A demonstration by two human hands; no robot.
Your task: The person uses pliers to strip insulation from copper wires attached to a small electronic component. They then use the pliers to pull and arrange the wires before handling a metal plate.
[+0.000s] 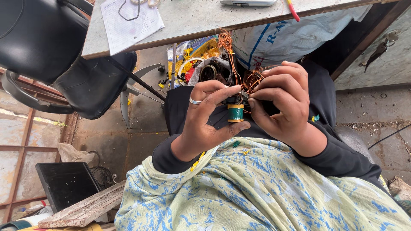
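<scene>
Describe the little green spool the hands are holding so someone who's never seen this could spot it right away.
Start at the grey table edge at the top and drop to the two hands raised over the lap. The green spool sits pinched between the left hand and the right hand. It alone is a short green cylinder with a yellow rim, unlike the loose copper wire tangled above it.

A grey table (201,19) runs along the top, bearing a printed sheet (128,23) with a black cord loop (128,10) on it and a flat white device (248,2) at the far edge. Below lies a stained concrete floor (128,145), holding a black office chair (64,55), a dark panel (66,184) and a worn plank (85,209).
</scene>
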